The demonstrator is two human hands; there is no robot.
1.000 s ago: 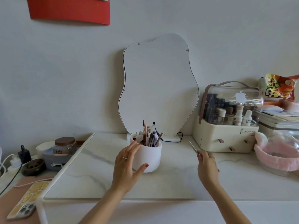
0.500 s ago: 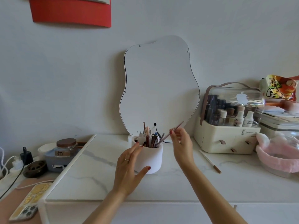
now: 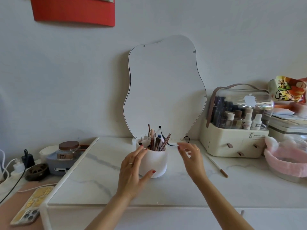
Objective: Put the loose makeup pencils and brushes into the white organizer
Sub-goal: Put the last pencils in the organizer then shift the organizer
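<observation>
Gone from the right hand [image 3: 192,161] since half a second ago: the brown makeup pencil [image 3: 166,141], now leaning in the round white organizer cup [image 3: 155,161] with its tip up and to the right. Drawn back from the cup's rim to a spot just right of the cup, apart from it, fingers spread wide and empty, slightly blurred, ring on one finger. Cupped around the organizer's left side: the left hand [image 3: 134,170], fingers against the wall near the rim, thumb pressed low on the front, red nails, ring on one finger; holding the cup in a loose curved grip, not clenched. Packed upright inside the cup: a cluster of brown, pink and blue pencils and brushes [image 3: 155,141], sticking out above the rim. Standing on the white marble-patterned tabletop [image 3: 103,185], in front of the wavy white-backed mirror panel [image 3: 164,87] leaning on the wall. Lying loose on the tabletop, right of the right hand and apart from it: one thin white brush with a brown tip [image 3: 216,165], angled with the tip toward the near edge, between the hand and the cream cosmetics box with a clear domed lid [image 3: 232,141]. Farther right, a pink fluffy headband [image 3: 282,161]. At far left, a glass jar with a brown lid [image 3: 68,149] and a phone in a yellow-patterned case [image 3: 31,206].
</observation>
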